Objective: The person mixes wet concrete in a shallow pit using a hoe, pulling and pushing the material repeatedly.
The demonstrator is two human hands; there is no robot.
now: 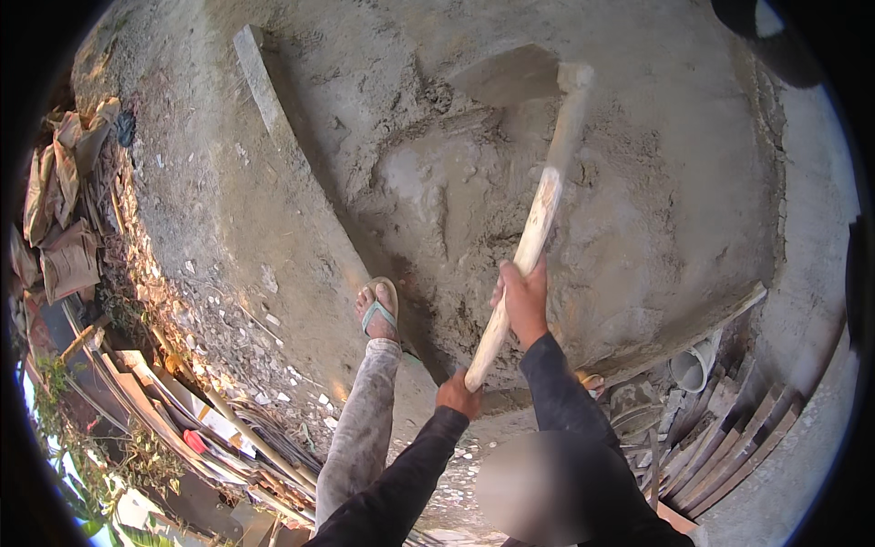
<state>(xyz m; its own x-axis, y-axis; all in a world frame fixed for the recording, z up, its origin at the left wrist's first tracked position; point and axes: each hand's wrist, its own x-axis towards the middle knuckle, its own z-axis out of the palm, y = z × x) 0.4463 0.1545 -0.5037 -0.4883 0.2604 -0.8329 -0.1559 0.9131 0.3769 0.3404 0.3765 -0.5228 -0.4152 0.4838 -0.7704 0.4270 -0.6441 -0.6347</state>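
Note:
Both my hands are closed around the pale wooden handle of a hoe (538,219). My left hand (458,394) grips the handle's near end, and my right hand (526,299) holds it farther up. The far part of the handle is caked with grey mud. At its far end a wide, mud-coated blade (508,77) points left, low over wet grey mortar (447,182); whether it touches the mix is unclear. The mortar lies lumpy and wet, with a shiny puddled patch in the middle.
A long board (305,173) edges the mortar on the left; my sandalled foot (378,310) is at its near end. Another board (674,337) borders the near right, beside a bucket (694,365) and stacked planks (738,447). Paper sacks (68,255) and scrap wood (182,401) lie left.

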